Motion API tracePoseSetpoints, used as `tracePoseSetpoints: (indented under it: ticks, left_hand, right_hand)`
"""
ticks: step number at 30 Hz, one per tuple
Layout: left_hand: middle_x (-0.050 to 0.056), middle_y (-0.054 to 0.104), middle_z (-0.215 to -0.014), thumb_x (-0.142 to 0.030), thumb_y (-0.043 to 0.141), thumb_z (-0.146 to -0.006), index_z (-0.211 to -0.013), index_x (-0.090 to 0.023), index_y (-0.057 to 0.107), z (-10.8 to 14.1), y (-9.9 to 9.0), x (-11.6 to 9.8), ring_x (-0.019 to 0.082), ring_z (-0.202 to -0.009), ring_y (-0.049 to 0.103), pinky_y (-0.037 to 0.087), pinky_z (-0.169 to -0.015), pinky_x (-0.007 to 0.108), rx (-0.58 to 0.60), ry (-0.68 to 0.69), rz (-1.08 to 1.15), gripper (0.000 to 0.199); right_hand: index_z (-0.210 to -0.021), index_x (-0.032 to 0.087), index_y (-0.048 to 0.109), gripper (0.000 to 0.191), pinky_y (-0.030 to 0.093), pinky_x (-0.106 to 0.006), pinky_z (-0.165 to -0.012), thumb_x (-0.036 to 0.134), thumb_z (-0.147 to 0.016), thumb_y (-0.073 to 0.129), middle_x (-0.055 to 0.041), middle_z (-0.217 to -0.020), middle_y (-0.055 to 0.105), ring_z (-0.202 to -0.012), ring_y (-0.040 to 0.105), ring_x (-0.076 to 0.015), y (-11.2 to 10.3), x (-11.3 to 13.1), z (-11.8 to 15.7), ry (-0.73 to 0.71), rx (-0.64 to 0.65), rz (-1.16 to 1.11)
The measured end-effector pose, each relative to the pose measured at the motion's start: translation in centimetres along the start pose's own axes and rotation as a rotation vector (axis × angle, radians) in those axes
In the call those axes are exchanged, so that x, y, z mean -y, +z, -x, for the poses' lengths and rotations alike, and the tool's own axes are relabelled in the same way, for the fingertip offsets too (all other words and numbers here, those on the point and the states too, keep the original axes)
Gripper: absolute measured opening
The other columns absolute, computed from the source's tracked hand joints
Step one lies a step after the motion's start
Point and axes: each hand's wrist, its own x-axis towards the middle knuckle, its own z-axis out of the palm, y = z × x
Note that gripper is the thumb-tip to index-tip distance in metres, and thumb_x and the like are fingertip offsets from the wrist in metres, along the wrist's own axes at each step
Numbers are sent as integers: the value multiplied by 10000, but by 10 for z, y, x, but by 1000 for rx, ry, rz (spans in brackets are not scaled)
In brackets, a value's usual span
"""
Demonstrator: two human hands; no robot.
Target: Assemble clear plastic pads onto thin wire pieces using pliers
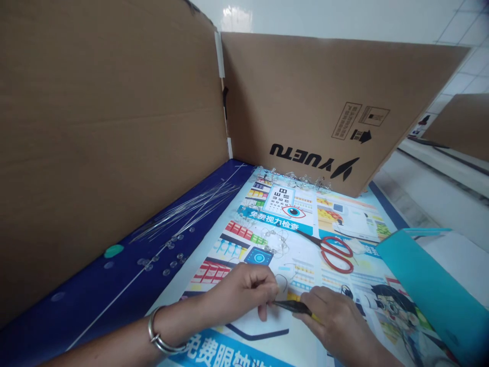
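1. Here's the left hand (248, 286), fingers curled in and closed in a pinch, a thin curved wire (283, 279) at the fingertips, over the printed sheet (305, 265).
2. And the right hand (338, 318) is wrapped shut around the dark-jawed pliers (294, 306), whose tip meets the left fingertips; the jaw gap is too small to tell.
3. Just beyond the fingers, a beaded wire ring (275, 240) lies flat; farther out to its right, red-handled scissors (336, 253), blades pointing away to the left.
4. Out left of the fingers, it's dark blue surface (110, 295): loose clear beads (173, 264) scattered there, a green disc (113, 251) near the cardboard, and a bundle of thin straight rods (191, 206) beyond.
5. Well right of the fingers, a teal folder-like object (428, 285) sits at an angle with a pale interior.
6. Far ahead of the fingers, clear beaded pieces (301, 181) line the foot of the upright cardboard panel (305, 92), its YUETU lettering upside down; another tall panel (107, 117) walls off the left.
7. Past the panels, a glossy pale surface (305, 18), with grid lines at far right.
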Motion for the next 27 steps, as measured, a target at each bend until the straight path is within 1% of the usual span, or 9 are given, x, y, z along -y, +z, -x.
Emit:
tracePoseSetpoints:
  ticks: [4, 6, 10, 13, 17, 22, 25, 27]
  left_hand:
    - [-9, 610, -554, -319, 490, -853, -730, -123, 596, -2, -3, -2, 72, -479, 535, 333, -460, 161, 12, -36, 43, 255]
    - [-3, 611, -580, -322, 502, -842, -730, -117, 605, -3, -5, -2, 75, -497, 544, 336, -464, 161, -19, -29, 28, 256]
    - [-9, 591, -616, -302, 532, -811, -685, -118, 610, -4, -6, -1, 74, -520, 537, 393, -513, 172, -91, 8, -57, 236]
    - [-12, 568, -602, -314, 520, -802, -656, -125, 590, -3, -5, -1, 76, -494, 510, 397, -479, 174, -107, -16, -101, 249]
    - [-17, 546, -562, -324, 512, -785, -608, -135, 544, -4, -6, 2, 68, -430, 462, 356, -414, 170, -149, -73, -114, 261]
    - [-36, 516, -504, -341, 527, -764, -596, -144, 515, -6, -3, 5, 53, -366, 414, 302, -364, 159, -149, -141, -34, 260]
    - [-40, 514, -487, -354, 548, -747, -584, -146, 510, -5, 2, 5, 48, -347, 397, 291, -349, 158, -120, -173, 32, 267]
    - [-44, 510, -466, -369, 563, -734, -577, -151, 497, -5, 5, 5, 43, -330, 374, 281, -342, 159, -113, -207, 87, 277]
  right_hand:
    - [-849, 231, 532, 191, 321, -271, -606, 393, -896, 443, -2, -736, 548, -688, 519, -155, 0, -2, -2, -13, -77, 31]
    - [-841, 223, 537, 208, 319, -276, -603, 391, -900, 429, -7, -730, 543, -688, 515, -158, 0, -3, -3, -26, -126, 73]
    - [-852, 213, 547, 243, 324, -278, -609, 390, -913, 392, -14, -730, 540, -694, 509, -160, 0, -2, -4, -39, -172, 113]
    - [-868, 203, 559, 261, 334, -278, -619, 391, -914, 384, -26, -733, 544, -708, 506, -164, -2, -1, -6, -54, -205, 129]
    - [-905, 180, 575, 244, 357, -297, -659, 360, -902, 411, -53, -761, 556, -762, 503, -187, -8, 0, -7, -70, -275, 146]
    - [-954, 150, 590, 189, 369, -343, -706, 281, -861, 490, -85, -825, 569, -799, 496, -211, -14, 2, -7, -99, -379, 202]
    - [-972, 157, 602, 187, 372, -375, -713, 263, -832, 534, -92, -841, 578, -799, 499, -227, -12, 5, -7, -147, -403, 282]
    - [-995, 162, 603, 201, 373, -395, -722, 220, -807, 560, -99, -871, 586, -817, 503, -241, -10, 7, -6, -185, -410, 323]
